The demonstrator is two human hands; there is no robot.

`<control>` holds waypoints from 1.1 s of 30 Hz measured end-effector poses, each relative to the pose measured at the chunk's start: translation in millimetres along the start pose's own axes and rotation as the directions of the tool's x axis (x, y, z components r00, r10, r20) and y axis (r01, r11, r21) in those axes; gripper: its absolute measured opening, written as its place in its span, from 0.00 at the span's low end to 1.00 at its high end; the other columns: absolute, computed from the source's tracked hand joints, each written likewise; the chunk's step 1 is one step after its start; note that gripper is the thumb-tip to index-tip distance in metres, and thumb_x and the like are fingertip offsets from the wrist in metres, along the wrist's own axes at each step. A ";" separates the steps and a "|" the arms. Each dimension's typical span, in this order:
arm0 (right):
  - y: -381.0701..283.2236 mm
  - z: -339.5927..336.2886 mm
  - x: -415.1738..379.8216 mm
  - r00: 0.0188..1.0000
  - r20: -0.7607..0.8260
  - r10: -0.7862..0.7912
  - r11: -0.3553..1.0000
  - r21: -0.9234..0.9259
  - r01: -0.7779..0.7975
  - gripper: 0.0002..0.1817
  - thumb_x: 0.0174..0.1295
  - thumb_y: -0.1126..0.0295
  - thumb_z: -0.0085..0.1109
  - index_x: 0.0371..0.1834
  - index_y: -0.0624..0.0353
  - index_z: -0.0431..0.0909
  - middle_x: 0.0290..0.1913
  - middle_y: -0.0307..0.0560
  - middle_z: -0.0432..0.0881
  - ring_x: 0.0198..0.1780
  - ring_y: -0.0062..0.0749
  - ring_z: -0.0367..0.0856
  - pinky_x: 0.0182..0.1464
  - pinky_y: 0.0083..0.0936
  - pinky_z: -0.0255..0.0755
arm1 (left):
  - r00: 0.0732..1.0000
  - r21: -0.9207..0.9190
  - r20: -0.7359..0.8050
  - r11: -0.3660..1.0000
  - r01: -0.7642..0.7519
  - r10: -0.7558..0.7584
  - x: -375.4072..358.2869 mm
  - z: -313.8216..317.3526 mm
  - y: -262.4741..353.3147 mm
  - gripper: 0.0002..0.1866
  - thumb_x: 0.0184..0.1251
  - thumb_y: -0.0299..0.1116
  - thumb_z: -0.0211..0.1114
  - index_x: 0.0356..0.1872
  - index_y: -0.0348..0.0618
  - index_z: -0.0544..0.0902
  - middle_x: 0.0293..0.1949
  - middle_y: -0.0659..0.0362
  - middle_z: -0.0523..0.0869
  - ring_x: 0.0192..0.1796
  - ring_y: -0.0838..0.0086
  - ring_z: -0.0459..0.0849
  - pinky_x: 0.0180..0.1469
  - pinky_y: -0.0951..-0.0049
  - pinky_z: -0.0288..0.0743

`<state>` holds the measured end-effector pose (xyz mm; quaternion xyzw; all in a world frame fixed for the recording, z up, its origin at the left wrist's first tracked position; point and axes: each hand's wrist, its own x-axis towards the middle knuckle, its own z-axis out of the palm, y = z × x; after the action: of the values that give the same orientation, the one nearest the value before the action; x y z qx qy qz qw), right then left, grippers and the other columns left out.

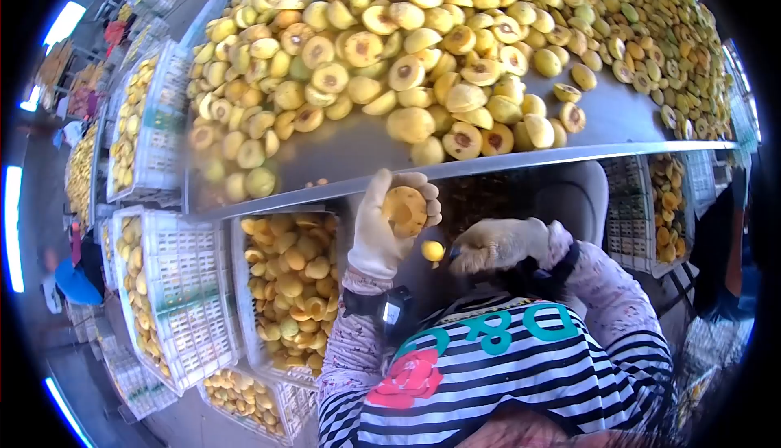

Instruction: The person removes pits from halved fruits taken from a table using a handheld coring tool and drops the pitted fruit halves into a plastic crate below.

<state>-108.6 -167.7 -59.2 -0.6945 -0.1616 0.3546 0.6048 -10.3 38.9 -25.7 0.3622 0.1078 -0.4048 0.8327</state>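
Observation:
My left hand (382,224), in a white glove, holds a halved yellow fruit (405,211) with its cut, hollowed side showing, just below the metal table edge. To its right, my right hand (498,246) wears a soiled glove with its fingers curled. A small yellow round thing (433,250) shows between the two hands, near the right fingertips, with something dark beside it. Whatever the right fingers grip is too small to make out. Many halved fruits (411,74) lie heaped on the metal table (350,151) beyond the hands.
A crate of fruit halves (290,285) stands below the table edge, left of my left arm. Another white crate (183,285) is tilted farther left, with more crates behind it. At the right, a crate (630,212) holds fruit under the table.

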 end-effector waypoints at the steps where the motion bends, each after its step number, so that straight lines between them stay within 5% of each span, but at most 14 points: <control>1: -7.0 0.1 -0.2 0.981 -0.188 0.049 0.977 -0.196 -0.087 0.23 0.69 0.49 0.58 0.41 0.62 0.80 0.27 0.46 0.81 0.30 0.34 0.79 0.36 0.34 0.75 | 0.999 -0.054 0.036 0.998 -0.038 0.040 -3.9 -15.0 4.7 0.24 0.81 0.49 0.47 0.46 0.36 0.81 0.40 0.48 0.88 0.40 0.56 0.89 0.48 0.54 0.87; 2: -42.0 0.0 -5.4 0.856 -0.318 0.407 0.856 -0.196 -0.479 0.24 0.69 0.49 0.58 0.43 0.64 0.81 0.29 0.50 0.82 0.35 0.37 0.83 0.43 0.36 0.76 | 0.997 -0.087 -0.017 0.993 -0.080 0.079 -11.1 -24.0 10.0 0.24 0.81 0.49 0.48 0.48 0.35 0.80 0.42 0.47 0.87 0.41 0.56 0.88 0.47 0.56 0.86; 8: -21.1 19.4 -11.3 0.783 -0.474 0.403 0.887 0.412 -0.207 0.17 0.72 0.54 0.58 0.39 0.59 0.76 0.22 0.36 0.75 0.21 0.23 0.73 0.25 0.24 0.69 | 0.683 0.150 -0.092 0.688 -0.710 0.725 -40.7 -188.1 51.9 0.16 0.75 0.35 0.53 0.55 0.36 0.77 0.48 0.45 0.83 0.47 0.58 0.85 0.51 0.58 0.84; 9: -24.4 22.5 -12.6 0.787 -0.452 0.420 0.852 0.494 -0.172 0.16 0.72 0.55 0.58 0.37 0.58 0.75 0.21 0.34 0.74 0.18 0.20 0.70 0.22 0.21 0.67 | 0.404 0.773 -0.158 0.368 -0.517 0.901 -40.4 -185.5 56.2 0.17 0.76 0.38 0.54 0.54 0.35 0.77 0.49 0.46 0.84 0.49 0.58 0.85 0.52 0.56 0.82; 10: -22.9 26.1 -8.6 0.799 -0.450 0.398 0.865 0.475 -0.163 0.16 0.73 0.55 0.58 0.37 0.57 0.74 0.21 0.34 0.73 0.17 0.19 0.68 0.20 0.20 0.65 | 0.132 0.999 0.015 -0.021 0.050 0.991 -36.0 -180.6 59.4 0.19 0.76 0.40 0.54 0.54 0.33 0.77 0.50 0.47 0.84 0.50 0.58 0.85 0.53 0.54 0.80; 12: -18.2 32.1 1.0 0.819 -0.448 0.357 0.887 0.436 -0.148 0.16 0.73 0.54 0.57 0.35 0.55 0.71 0.20 0.33 0.71 0.14 0.18 0.64 0.17 0.18 0.61 | 0.506 0.755 0.084 -0.386 0.530 0.858 -7.0 -229.2 30.2 0.23 0.75 0.43 0.54 0.61 0.35 0.76 0.57 0.44 0.81 0.61 0.53 0.79 0.67 0.49 0.69; 14: -21.1 30.4 7.9 0.838 -0.424 0.344 0.892 0.427 -0.150 0.16 0.74 0.55 0.56 0.35 0.55 0.72 0.20 0.34 0.71 0.14 0.19 0.65 0.17 0.18 0.61 | 0.663 0.716 0.041 -0.485 0.502 0.747 12.8 -256.4 -6.9 0.31 0.76 0.49 0.51 0.74 0.44 0.68 0.74 0.42 0.66 0.78 0.49 0.58 0.80 0.52 0.45; 16: -18.3 36.9 5.5 0.855 -0.397 0.334 0.869 0.481 -0.115 0.15 0.74 0.55 0.56 0.36 0.54 0.72 0.19 0.35 0.71 0.13 0.19 0.65 0.16 0.18 0.60 | 0.742 0.826 0.104 -0.473 0.306 0.662 3.7 -241.3 -2.8 0.26 0.75 0.43 0.56 0.69 0.42 0.74 0.69 0.42 0.73 0.72 0.51 0.69 0.76 0.53 0.58; 20: -18.7 36.6 4.3 0.801 -0.426 0.420 0.843 0.511 -0.170 0.15 0.75 0.55 0.54 0.38 0.55 0.70 0.18 0.35 0.70 0.13 0.19 0.63 0.16 0.18 0.58 | 0.455 0.980 0.051 0.044 -0.196 0.889 -60.9 -189.9 0.6 0.13 0.70 0.29 0.59 0.51 0.40 0.86 0.39 0.49 0.89 0.42 0.56 0.88 0.54 0.64 0.80; 23: -22.6 38.5 5.8 0.756 -0.432 0.492 0.810 0.545 -0.216 0.15 0.73 0.54 0.55 0.38 0.54 0.69 0.19 0.36 0.69 0.14 0.20 0.63 0.16 0.18 0.58 | 0.882 0.444 -0.303 0.872 -0.204 0.360 -125.7 -201.1 -56.2 0.10 0.67 0.24 0.58 0.44 0.34 0.86 0.40 0.56 0.89 0.43 0.70 0.86 0.51 0.72 0.79; 25: -24.9 38.3 11.3 0.720 -0.432 0.544 0.799 0.528 -0.287 0.15 0.73 0.54 0.56 0.38 0.53 0.69 0.19 0.35 0.69 0.14 0.20 0.63 0.16 0.18 0.58 | 0.926 0.239 -0.333 0.966 -0.100 0.178 -138.1 -248.2 -115.1 0.14 0.69 0.28 0.58 0.52 0.35 0.84 0.49 0.55 0.87 0.52 0.73 0.82 0.55 0.76 0.75; 28: -26.6 38.1 16.9 0.701 -0.424 0.574 0.793 0.500 -0.347 0.16 0.73 0.53 0.56 0.37 0.52 0.69 0.19 0.35 0.68 0.14 0.20 0.63 0.16 0.18 0.58 | 0.915 0.368 -0.372 0.880 0.300 -0.156 -126.8 -302.1 -160.3 0.17 0.73 0.32 0.56 0.58 0.41 0.82 0.56 0.50 0.84 0.58 0.68 0.81 0.60 0.72 0.73; 30: -28.3 37.1 22.3 0.707 -0.436 0.556 0.810 0.475 -0.344 0.17 0.73 0.52 0.57 0.37 0.52 0.69 0.18 0.35 0.68 0.14 0.20 0.63 0.16 0.18 0.57 | 0.898 0.544 -0.439 0.796 0.264 0.003 -107.1 -312.9 -186.4 0.19 0.74 0.35 0.55 0.61 0.45 0.81 0.60 0.48 0.82 0.62 0.64 0.79 0.64 0.67 0.72; 33: -24.5 35.1 18.3 0.654 -0.497 0.570 0.814 0.452 -0.365 0.18 0.73 0.49 0.57 0.36 0.52 0.69 0.17 0.35 0.68 0.12 0.20 0.63 0.14 0.18 0.56 | 0.831 0.917 -0.326 -0.065 0.395 0.450 -50.6 -377.8 -294.9 0.21 0.73 0.37 0.55 0.64 0.47 0.79 0.64 0.46 0.79 0.68 0.59 0.75 0.68 0.61 0.69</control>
<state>-115.0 -125.0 -41.8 -0.6831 0.2883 0.2763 0.6114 -222.1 209.0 -423.8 0.9513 0.0046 -0.2059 0.2294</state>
